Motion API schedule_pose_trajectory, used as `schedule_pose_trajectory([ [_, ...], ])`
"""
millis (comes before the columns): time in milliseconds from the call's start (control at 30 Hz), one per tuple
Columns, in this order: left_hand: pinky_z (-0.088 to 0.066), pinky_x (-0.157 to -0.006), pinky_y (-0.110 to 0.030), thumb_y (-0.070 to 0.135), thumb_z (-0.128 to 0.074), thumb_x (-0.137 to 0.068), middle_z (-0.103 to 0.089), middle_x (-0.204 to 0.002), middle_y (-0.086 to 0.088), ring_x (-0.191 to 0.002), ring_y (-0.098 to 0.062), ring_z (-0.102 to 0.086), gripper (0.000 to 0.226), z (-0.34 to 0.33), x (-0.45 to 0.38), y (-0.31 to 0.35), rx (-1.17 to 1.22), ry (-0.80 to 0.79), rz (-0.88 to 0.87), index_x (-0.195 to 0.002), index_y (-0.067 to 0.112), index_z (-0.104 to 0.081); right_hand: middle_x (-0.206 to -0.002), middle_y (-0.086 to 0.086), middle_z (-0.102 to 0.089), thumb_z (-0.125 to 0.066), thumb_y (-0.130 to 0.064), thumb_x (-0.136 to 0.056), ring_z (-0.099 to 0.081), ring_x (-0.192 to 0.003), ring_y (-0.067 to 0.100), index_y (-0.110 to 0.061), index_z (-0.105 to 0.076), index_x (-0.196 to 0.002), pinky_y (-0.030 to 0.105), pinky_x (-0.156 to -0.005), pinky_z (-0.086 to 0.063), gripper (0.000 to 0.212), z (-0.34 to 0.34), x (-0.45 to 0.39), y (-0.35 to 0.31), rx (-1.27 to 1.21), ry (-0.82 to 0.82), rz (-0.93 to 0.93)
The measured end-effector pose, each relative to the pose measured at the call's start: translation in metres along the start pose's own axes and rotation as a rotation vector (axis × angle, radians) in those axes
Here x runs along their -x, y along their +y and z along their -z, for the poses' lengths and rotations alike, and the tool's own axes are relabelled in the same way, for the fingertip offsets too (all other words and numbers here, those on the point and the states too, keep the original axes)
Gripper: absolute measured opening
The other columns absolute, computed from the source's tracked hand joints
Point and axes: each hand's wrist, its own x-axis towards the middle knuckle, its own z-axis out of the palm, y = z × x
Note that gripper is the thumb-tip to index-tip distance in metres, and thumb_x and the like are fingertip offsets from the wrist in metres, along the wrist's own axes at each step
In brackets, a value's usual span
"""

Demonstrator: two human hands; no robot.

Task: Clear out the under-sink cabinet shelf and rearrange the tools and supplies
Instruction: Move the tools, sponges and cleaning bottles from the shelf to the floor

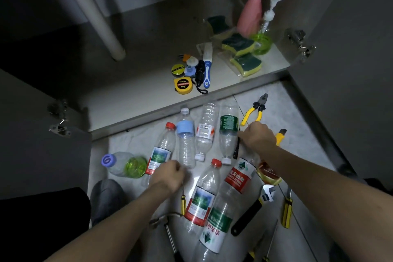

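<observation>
1. Head view, hands. The left hand is hovering over the near floor with its grip curled; the thin shaft of a small yellow-handled screwdriver is running up to its fingers, and it appears to be pinching the tip. The right hand is reaching further out, its grip closed around a dark, slim tool that is lying just right of the green-label bottle; what the tool is I cannot tell.
2. Head view, floor. Empty plastic bottles are lying side by side on the floor tiles in front of the cabinet, including a blue-label bottle and a red-capped bottle nearer the camera. Yellow-handled pliers are lying far right, just beyond the right hand. An adjustable wrench and a second yellow screwdriver are lying near right.
3. Head view, cabinet shelf. A yellow tape measure is sitting near the front edge, with a blue-and-white brush just to its right. Green-and-yellow sponges are stacking up at far right, beside a pink spray bottle and a green pump bottle. A white drain pipe is standing at far left.
</observation>
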Motion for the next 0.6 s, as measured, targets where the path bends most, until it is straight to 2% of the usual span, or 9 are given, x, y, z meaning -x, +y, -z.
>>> schedule_pose_trajectory([
  [100, -0.051, -0.08, -0.032, 0.03, -0.053, -0.094, -0.072, -0.101, -0.007, -0.098, -0.028, -0.065, 0.021, 0.027, -0.019, 0.025, 0.062, 0.105, -0.051, -0.094, 0.017, -0.069, -0.09, 0.008, -0.07, -0.06, -0.037, -0.089, -0.065, -0.085, 0.03, -0.015, -0.067, -0.087, 0.039, -0.079, -0.056, 0.023, 0.011, -0.013, -0.021, -0.181, 0.036, 0.025],
  [200, -0.052, -0.075, -0.035, 0.031, -0.051, -0.095, -0.07, -0.093, -0.008, -0.089, -0.031, -0.064, 0.021, 0.059, -0.039, 0.05, 0.115, 0.215, -0.097, -0.09, 0.02, -0.067, -0.088, 0.002, -0.072, -0.054, -0.031, -0.091, -0.067, -0.087, 0.026, -0.018, -0.068, -0.087, 0.036, -0.079, -0.055, 0.019, 0.022, -0.02, -0.053, -0.317, 0.059, 0.145],
  [267, -0.055, -0.074, -0.036, 0.032, -0.052, -0.095, -0.069, -0.09, -0.003, -0.086, -0.027, -0.064, 0.015, 0.081, -0.054, 0.066, 0.158, 0.273, -0.142, -0.092, 0.025, -0.065, -0.083, 0.0, -0.071, -0.053, -0.029, -0.092, -0.067, -0.085, 0.025, -0.017, -0.067, -0.082, 0.032, -0.074, -0.052, 0.022, 0.029, -0.024, -0.076, -0.307, 0.084, 0.234],
  [333, -0.054, -0.079, -0.038, 0.03, -0.057, -0.091, -0.068, -0.1, -0.001, -0.093, -0.024, -0.063, 0.011, 0.103, -0.074, 0.08, 0.151, 0.389, -0.184, -0.1, 0.025, -0.063, -0.087, 0.0, -0.07, -0.052, -0.029, -0.095, -0.065, -0.087, 0.025, -0.019, -0.067, -0.085, 0.033, -0.076, -0.053, 0.021, 0.038, -0.031, -0.098, -0.252, 0.109, 0.331],
  [433, -0.047, -0.08, -0.036, 0.033, -0.064, -0.086, -0.061, -0.117, -0.003, -0.106, -0.026, -0.058, 0.033, 0.128, -0.107, 0.099, 0.079, 0.517, -0.205, -0.117, 0.023, -0.057, -0.097, 0.003, -0.07, -0.054, -0.027, -0.095, -0.064, -0.095, 0.027, -0.022, -0.068, -0.091, 0.036, -0.083, -0.053, 0.016, 0.052, -0.045, -0.123, -0.088, 0.158, 0.472],
  [500, -0.046, -0.087, -0.039, 0.041, -0.069, -0.084, -0.052, -0.129, -0.005, -0.119, -0.027, -0.051, 0.054, 0.133, -0.127, 0.111, 0.01, 0.493, -0.192, -0.13, 0.021, -0.049, -0.103, 0.009, -0.07, -0.054, -0.028, -0.094, -0.063, -0.102, 0.033, -0.022, -0.07, -0.097, 0.036, -0.083, -0.05, 0.018, 0.061, -0.054, -0.136, 0.099, 0.204, 0.561],
  [600, -0.044, -0.094, -0.041, 0.05, -0.073, -0.079, -0.042, -0.141, -0.007, -0.131, -0.029, -0.041, 0.076, 0.129, -0.149, 0.117, -0.08, 0.431, -0.155, -0.14, 0.02, -0.04, -0.107, 0.016, -0.069, -0.05, -0.029, -0.094, -0.063, -0.102, 0.038, -0.02, -0.07, -0.102, 0.035, -0.073, -0.043, 0.024, 0.071, -0.064, -0.151, 0.255, 0.239, 0.641],
])
